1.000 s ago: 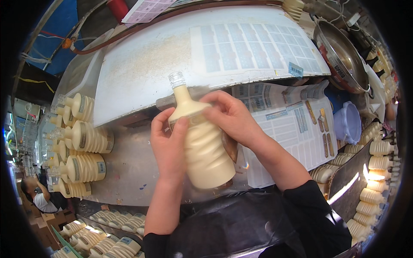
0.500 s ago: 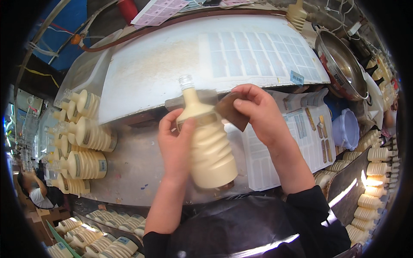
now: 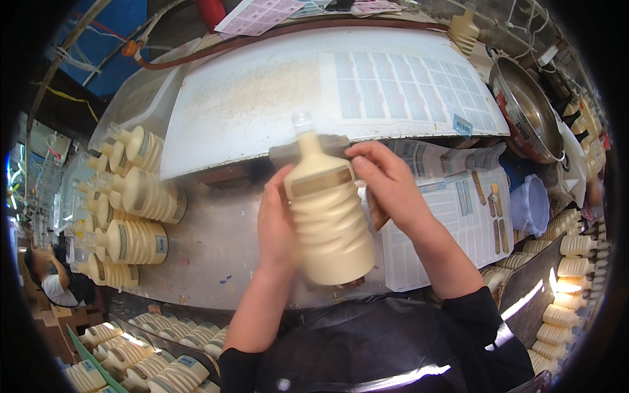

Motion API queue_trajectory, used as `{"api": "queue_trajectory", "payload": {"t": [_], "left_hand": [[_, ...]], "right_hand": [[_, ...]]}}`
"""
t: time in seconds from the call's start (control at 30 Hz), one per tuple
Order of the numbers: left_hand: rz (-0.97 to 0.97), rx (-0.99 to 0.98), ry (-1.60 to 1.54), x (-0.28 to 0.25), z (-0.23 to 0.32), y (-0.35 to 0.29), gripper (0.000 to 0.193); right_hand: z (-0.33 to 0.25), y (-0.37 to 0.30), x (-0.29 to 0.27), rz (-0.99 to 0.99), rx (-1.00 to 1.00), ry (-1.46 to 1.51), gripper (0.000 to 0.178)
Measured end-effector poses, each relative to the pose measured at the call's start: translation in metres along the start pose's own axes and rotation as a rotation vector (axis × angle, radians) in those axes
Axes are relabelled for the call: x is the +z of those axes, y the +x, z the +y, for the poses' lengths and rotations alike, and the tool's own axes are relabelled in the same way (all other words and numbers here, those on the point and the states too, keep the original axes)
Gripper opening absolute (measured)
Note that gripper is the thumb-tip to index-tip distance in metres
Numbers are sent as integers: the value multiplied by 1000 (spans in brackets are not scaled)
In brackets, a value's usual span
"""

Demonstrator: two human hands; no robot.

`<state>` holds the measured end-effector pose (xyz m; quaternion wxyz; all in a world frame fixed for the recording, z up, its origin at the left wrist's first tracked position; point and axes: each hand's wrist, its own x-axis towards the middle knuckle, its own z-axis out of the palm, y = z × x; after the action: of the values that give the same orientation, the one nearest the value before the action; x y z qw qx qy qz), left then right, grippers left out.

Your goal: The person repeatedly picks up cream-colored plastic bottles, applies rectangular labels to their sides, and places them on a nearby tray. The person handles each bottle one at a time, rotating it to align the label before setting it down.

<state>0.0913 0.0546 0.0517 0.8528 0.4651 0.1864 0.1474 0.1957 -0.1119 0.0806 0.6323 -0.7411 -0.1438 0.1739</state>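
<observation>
A cream bottle (image 3: 331, 223) with a wavy, ribbed body and a clear threaded neck lies tilted in front of me, neck pointing away. Across its shoulder runs a brown-gold label (image 3: 321, 181). My left hand (image 3: 276, 213) grips the bottle's left side, its fingers partly hidden behind it. At the label's right end, the thumb and fingers of my right hand (image 3: 393, 187) are pinched near the bottle's shoulder. Under that palm shows part of a thin brown flat piece (image 3: 378, 212); the rest is hidden. A greyish support (image 3: 282, 155) shows behind the bottle's neck.
Several labelled cream bottles (image 3: 137, 242) stand at left. Sticker sheets (image 3: 426, 242) lie right, beside a lilac bucket (image 3: 529, 204) and metal pan (image 3: 524, 98). A white board (image 3: 236, 98) spans the back. Crated bottles (image 3: 170, 373) sit below. A person (image 3: 59, 281) is at far left.
The brown piece has swung from beside the label to beneath my right palm. My right fingers have come to the label's right end. My left thumb has moved off the label's front; the view shifted slightly.
</observation>
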Motion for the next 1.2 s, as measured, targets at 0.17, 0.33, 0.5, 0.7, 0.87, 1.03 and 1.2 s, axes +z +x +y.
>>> {"api": "queue_trajectory", "payload": {"t": [0.17, 0.33, 0.5, 0.7, 0.87, 1.03, 1.2], "left_hand": [[-13, 17, 107, -2, 6, 3, 38], [-10, 53, 121, -5, 3, 9, 28], [-19, 66, 93, -8, -2, 12, 27], [-22, 90, 70, -12, -9, 15, 25], [-24, 68, 27, -15, -12, 15, 27], [-25, 28, 15, -14, -12, 12, 31], [-17, -30, -54, -10, -5, 2, 34]], "right_hand": [[-7, 2, 16, 2, -2, -189, 36], [-6, 2, 18, 26, 23, -221, 44], [-3, 2, 20, 52, 11, -203, 43], [-5, 0, 22, 54, -30, -188, 39], [-7, -2, 24, 67, -55, -217, 36], [-9, -2, 24, 64, -30, -243, 35], [-8, -3, 25, 66, -47, -266, 33]]}}
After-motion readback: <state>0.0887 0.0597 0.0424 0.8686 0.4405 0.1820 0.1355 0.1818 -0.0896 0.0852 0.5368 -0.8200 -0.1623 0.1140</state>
